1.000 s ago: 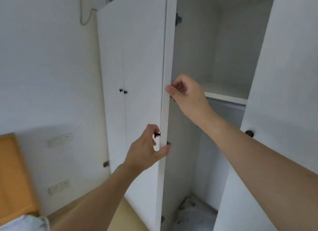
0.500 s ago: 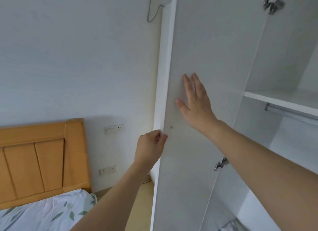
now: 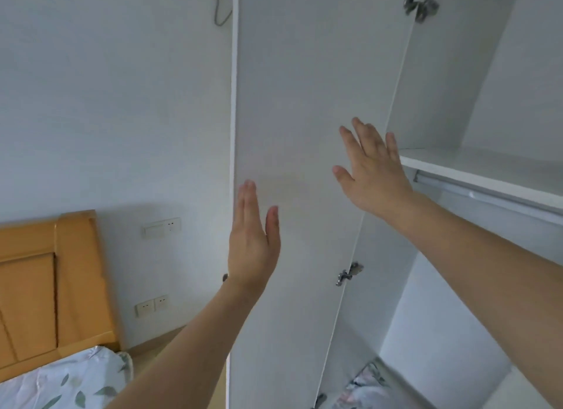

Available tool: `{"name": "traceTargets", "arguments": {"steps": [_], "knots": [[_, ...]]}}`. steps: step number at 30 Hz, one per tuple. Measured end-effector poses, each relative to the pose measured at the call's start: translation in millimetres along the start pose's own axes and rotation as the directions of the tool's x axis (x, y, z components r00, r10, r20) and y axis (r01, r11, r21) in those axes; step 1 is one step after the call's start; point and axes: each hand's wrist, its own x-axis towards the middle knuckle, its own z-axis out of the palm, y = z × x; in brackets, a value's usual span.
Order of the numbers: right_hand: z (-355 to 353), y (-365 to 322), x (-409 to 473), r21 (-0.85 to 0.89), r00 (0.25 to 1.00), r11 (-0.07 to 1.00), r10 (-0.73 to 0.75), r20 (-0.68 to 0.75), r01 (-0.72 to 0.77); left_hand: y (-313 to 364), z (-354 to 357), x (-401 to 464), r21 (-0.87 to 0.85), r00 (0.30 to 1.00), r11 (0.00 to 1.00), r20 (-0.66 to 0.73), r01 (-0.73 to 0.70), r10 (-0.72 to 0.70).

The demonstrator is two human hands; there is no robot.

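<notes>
A white wardrobe door (image 3: 292,88) stands swung wide open, its inner face toward me, hinged on the right by metal hinges (image 3: 348,274). My left hand (image 3: 253,241) is raised with straight fingers near the door's free left edge. Higher and to the right, my right hand (image 3: 371,171) is spread flat in front of the door's inner face, close to the hinge side. Neither hand holds anything. I cannot tell whether the palms touch the panel.
The open wardrobe (image 3: 457,104) has a white shelf (image 3: 475,171) with a hanging rail (image 3: 487,195) under it, and patterned fabric (image 3: 362,387) at its bottom. At the left are a wooden headboard (image 3: 45,280), floral bedding (image 3: 61,381) and wall sockets (image 3: 152,305).
The door has swung from nearly edge-on to wide open. My left hand has let go of the door's edge and straightened. My right hand has shifted right, toward the hinge side.
</notes>
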Motion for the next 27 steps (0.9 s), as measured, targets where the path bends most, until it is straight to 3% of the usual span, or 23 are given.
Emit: {"name": "traceTargets", "arguments": {"steps": [3,7,10,17,22,24,27], "knots": [[-42.1,66.6,-25.5,-0.214,0.997,0.974,0.077,0.0,-0.075,59.3,53.6,-14.7,-0.095,0.972,0.978,0.129,-0.186,0.198],[-85.5,134.3,-60.6,-0.479,0.992,0.87,0.13,-0.003,-0.115,116.3,133.7,-51.4,-0.279,0.892,0.949,0.377,-0.146,0.248],[-97.8,166.3,-84.2,-0.603,0.985,0.788,0.171,0.022,-0.123,134.8,184.1,-76.7,-0.387,0.816,0.91,0.472,-0.148,0.333],[-98.3,218.9,-115.9,-0.829,0.937,0.555,0.321,0.14,-0.066,170.1,280.9,-107.9,-0.557,0.528,0.826,0.727,0.08,0.439],[-95.7,229.2,-118.3,-0.907,0.896,0.421,0.413,0.166,-0.027,189.6,309.9,-104.4,-0.59,0.373,0.766,0.791,0.255,0.485],[-94.5,228.4,-118.7,-0.922,0.876,0.385,0.457,0.154,-0.038,194.3,313.5,-108.9,-0.607,0.344,0.734,0.789,0.304,0.509],[-92.5,224.4,-121.8,-0.927,0.832,0.356,0.546,0.1,-0.122,195.9,314.1,-112.8,-0.613,0.37,0.716,0.784,0.335,0.498]]}}
